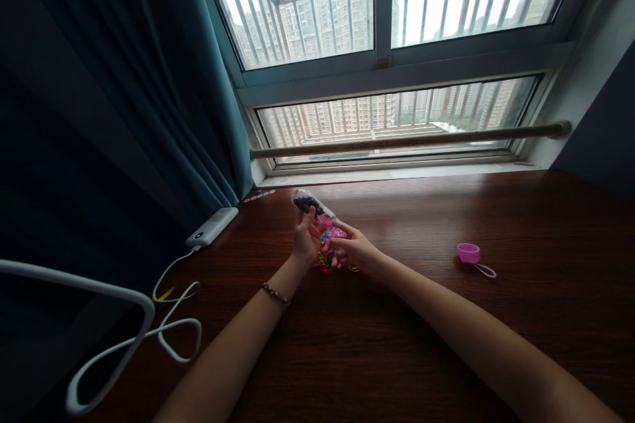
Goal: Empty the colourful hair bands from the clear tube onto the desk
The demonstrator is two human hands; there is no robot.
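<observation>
A clear plastic bottle (308, 201) with dark small pieces inside lies tilted over the table, its pink-filled end toward the right. My left hand (305, 238) is closed around its lower side, thumb raised. My right hand (358, 250) is at the pink end, with its fingers bent around bright small elastic bands (326, 258). Those bands are pink, blue, red and yellow, and gather in and below my hands; some touch the tabletop. My fingers partly hide them. A pink cap (469, 252) with a loop strap sits apart on the right.
The dark wooden tabletop (421, 330) runs up to the window ledge. A white power bank (212, 227) with a white cable (181, 324) lies at the left, beside a blue curtain (198, 92). A metal rail (411, 143) crosses the window.
</observation>
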